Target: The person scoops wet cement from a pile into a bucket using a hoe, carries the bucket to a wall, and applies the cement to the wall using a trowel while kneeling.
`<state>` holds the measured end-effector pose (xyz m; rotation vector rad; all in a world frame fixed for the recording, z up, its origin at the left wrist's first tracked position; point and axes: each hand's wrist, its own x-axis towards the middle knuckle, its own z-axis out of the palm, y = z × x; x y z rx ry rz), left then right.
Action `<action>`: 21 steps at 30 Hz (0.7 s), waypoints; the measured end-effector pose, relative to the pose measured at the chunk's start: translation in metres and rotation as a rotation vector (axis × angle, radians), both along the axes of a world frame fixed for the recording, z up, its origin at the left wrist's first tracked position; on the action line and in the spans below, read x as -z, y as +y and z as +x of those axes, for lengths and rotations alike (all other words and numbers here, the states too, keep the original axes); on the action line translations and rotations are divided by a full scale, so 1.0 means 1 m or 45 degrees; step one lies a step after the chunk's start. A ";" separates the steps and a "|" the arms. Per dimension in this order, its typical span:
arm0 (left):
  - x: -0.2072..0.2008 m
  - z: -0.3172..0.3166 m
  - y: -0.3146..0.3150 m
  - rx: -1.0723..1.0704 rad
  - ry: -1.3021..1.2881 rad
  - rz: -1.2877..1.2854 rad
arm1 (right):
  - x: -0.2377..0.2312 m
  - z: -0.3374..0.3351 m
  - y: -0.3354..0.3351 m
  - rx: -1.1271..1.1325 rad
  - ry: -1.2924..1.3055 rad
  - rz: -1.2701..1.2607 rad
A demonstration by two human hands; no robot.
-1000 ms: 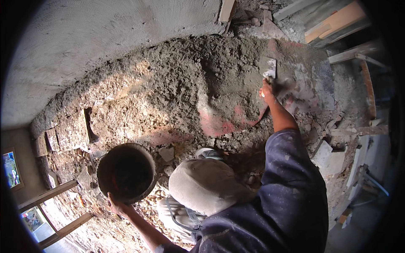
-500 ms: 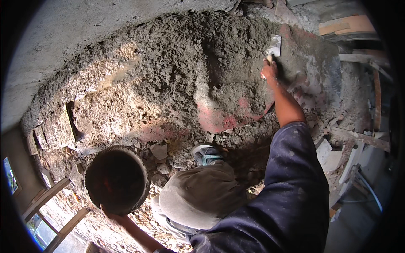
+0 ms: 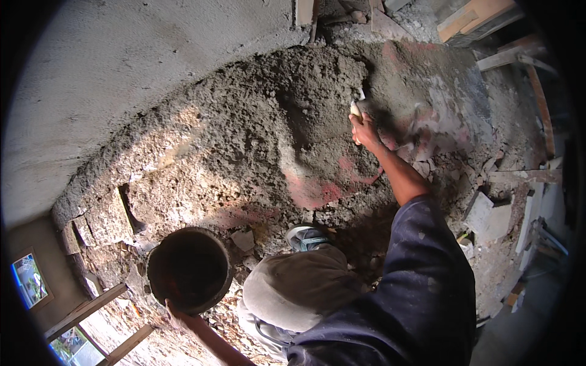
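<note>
A trowel (image 3: pixel 356 109) with a pale handle is gripped by my right hand (image 3: pixel 366 131), arm stretched out. Only a small bright part of its blade shows; the rest is hidden at the edge of a heap of wet grey mortar (image 3: pixel 323 79). The mortar lies on a sheet with reddish patches (image 3: pixel 314 190). At the lower left my left hand (image 3: pixel 183 317) grips the near rim of a round black bucket (image 3: pixel 221 291). The bucket's inside is dark, so its contents cannot be made out.
A grey plastered wall (image 3: pixel 152 55) rises at the upper left. Broken slabs (image 3: pixel 485 213) and wooden boards (image 3: pixel 540 113) lie on the right. Timber pieces (image 3: pixel 88 311) stand at the lower left. My shoe (image 3: pixel 305 236) rests on rubble beside the sheet.
My right hand has drawn the trowel left and nearer, into the mortar's edge; its blade showed flat before. The left hand stays on the bucket rim. The whole view has shifted slightly.
</note>
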<state>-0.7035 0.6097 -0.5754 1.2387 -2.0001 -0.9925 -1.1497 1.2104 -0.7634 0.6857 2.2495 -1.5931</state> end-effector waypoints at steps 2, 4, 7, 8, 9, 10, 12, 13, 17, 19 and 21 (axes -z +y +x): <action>-0.021 -0.042 0.029 -0.207 0.182 0.391 | -0.016 0.021 0.000 0.033 0.024 -0.103; -0.046 -0.071 0.054 -0.420 0.364 0.610 | -0.023 0.043 -0.007 0.116 0.046 -0.156; -0.058 -0.085 0.075 -0.478 0.402 0.570 | -0.043 0.075 -0.025 0.021 0.108 -0.123; -0.058 -0.090 0.079 -0.477 0.396 0.564 | -0.053 0.083 -0.037 -0.045 0.140 -0.045; -0.060 -0.092 0.084 -0.471 0.386 0.562 | -0.064 0.093 -0.051 -0.115 0.230 -0.019; -0.060 -0.096 0.089 -0.464 0.379 0.565 | -0.076 0.103 -0.068 -0.184 0.324 0.012; -0.057 -0.102 0.095 -0.439 0.387 0.574 | -0.104 0.127 -0.108 -0.511 0.420 -0.046; -0.047 -0.101 0.093 -0.405 0.378 0.525 | -0.113 0.141 -0.131 -0.652 0.578 -0.087; -0.036 -0.116 0.095 -0.381 0.321 0.486 | -0.125 0.174 -0.187 -1.066 0.886 0.044; -0.037 -0.112 0.089 -0.356 0.296 0.486 | -0.118 0.164 -0.187 -0.960 0.800 0.045; -0.032 -0.094 0.072 -0.362 0.266 0.452 | -0.109 0.126 -0.161 -0.442 0.399 -0.052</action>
